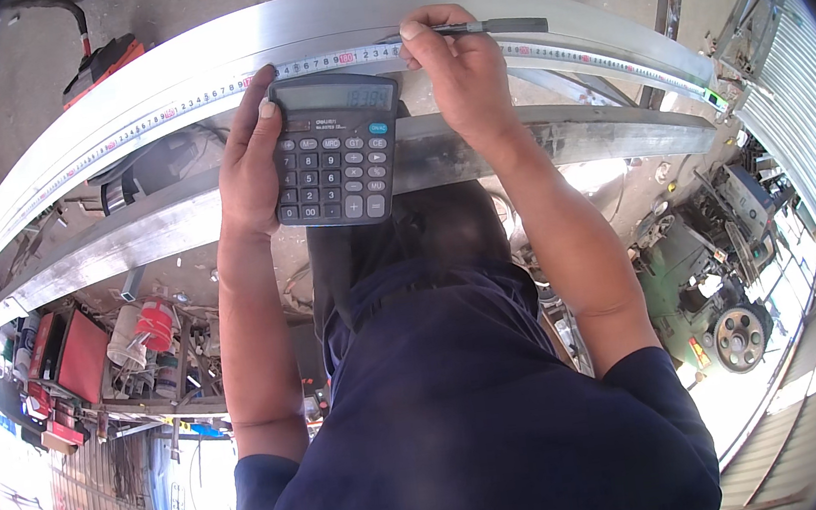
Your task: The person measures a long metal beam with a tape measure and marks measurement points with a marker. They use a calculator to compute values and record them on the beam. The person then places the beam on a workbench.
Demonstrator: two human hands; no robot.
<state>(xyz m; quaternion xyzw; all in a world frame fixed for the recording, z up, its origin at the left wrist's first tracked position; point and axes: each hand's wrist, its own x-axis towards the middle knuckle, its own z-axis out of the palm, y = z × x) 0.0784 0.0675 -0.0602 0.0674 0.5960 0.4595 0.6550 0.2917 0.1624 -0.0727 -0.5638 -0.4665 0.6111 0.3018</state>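
A dark grey calculator [310, 145] with a lit display is gripped along its left side by my left hand [250, 167], thumb on its front edge. The left fingertips reach the tape measure [151, 121], which is stretched along a long silvery metal bar [301, 20]. Pinched in my right hand [458, 73] is a slim black pen [515, 25]; its tip points left, just above the tape, over the bar's face. Whether the tip touches the metal I cannot tell. The right fingers also rest close to the tape's upper edge.
A second metal beam [605, 127] runs parallel, nearer my body. Beyond the bar at far left is an orange-and-black power tool [105, 68]. A red case [78, 358] and a red container [154, 326] lie at lower left. Machinery with a wheel [740, 338] stands at right.
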